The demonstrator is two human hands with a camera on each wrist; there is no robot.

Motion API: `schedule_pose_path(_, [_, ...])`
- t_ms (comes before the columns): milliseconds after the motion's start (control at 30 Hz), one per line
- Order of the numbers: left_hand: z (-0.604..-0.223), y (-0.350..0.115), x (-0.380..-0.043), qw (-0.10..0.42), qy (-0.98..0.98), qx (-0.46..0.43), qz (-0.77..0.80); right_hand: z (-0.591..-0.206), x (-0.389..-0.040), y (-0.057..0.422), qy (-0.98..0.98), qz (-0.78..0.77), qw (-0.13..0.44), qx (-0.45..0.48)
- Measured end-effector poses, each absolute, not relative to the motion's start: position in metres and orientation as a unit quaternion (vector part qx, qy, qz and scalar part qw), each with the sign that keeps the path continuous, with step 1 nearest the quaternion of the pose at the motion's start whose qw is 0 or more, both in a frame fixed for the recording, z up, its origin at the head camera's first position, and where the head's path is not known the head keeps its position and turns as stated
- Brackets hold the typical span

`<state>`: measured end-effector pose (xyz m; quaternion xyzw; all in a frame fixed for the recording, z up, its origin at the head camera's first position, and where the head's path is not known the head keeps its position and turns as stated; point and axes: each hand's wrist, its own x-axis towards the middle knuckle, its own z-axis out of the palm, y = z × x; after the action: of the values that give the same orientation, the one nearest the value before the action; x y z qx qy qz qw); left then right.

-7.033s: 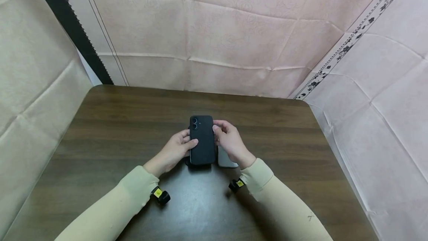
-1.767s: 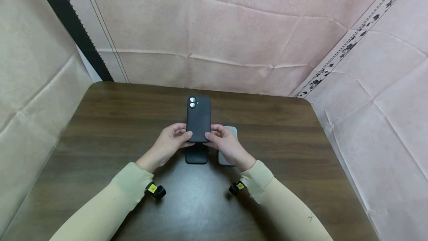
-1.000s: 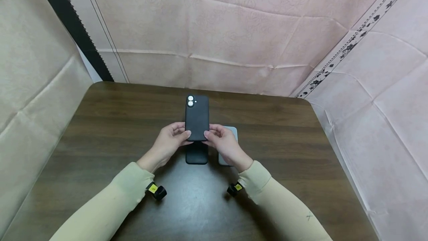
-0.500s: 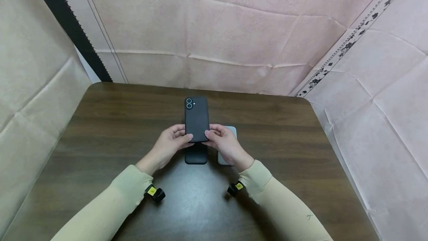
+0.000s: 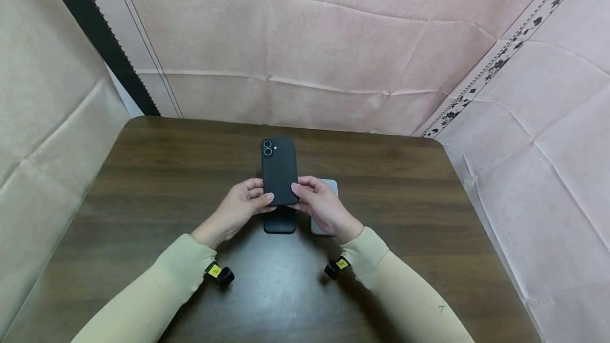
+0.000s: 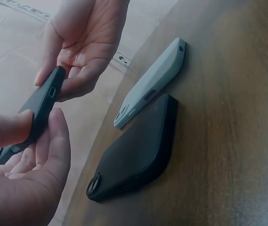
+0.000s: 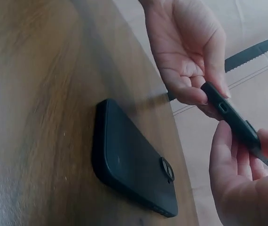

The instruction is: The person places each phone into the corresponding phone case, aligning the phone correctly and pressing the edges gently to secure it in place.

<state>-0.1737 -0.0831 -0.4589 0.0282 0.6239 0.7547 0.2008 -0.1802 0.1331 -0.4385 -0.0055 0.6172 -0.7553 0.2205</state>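
Observation:
A black phone (image 5: 279, 171) with two camera lenses at its upper left is held up over the table, its back facing me. My left hand (image 5: 238, 202) pinches its lower left edge between thumb and fingers. The lower right corner is gripped likewise by my right hand (image 5: 324, 202). In the left wrist view a port opening shows in the end of the held phone (image 6: 43, 106). In the right wrist view a thin dark strip (image 7: 265, 159) sticks out at its side. Below lies a second black phone (image 5: 279, 221), partly hidden by the held one in the head view.
A pale blue-grey phone (image 6: 150, 80) lies beside the black one on the brown wooden table (image 5: 190, 152), partly behind my right hand in the head view. Light cloth (image 5: 333, 52) hangs behind the table and on both sides.
Seven seconds ago the held phone was lower, above the second black phone; both hands have since raised it away and moved to its lower corners. Lately it has only tilted slightly and shifted left.

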Motion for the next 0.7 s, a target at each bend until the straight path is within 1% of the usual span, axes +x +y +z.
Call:
schedule_pose_path(233, [-0.4601,-0.082,-0.1723,0.21,0.624,0.037,0.751,-0.4375,-0.1838,0.1352,0.647,-0.735,0.2,0.001])
schedule_pose_path(567, [-0.4621,-0.0824,-0.1687,0.249,0.633,0.059,0.73,-0.4378,-0.1834,0.1395,0.674,-0.707,0.215,-0.009])
schedule_pose_path(700, [-0.4631,-0.0825,-0.1687,0.253,0.633,0.055,0.73,-0.4409,-0.1833,0.1377,0.676,-0.705,0.216,-0.006])
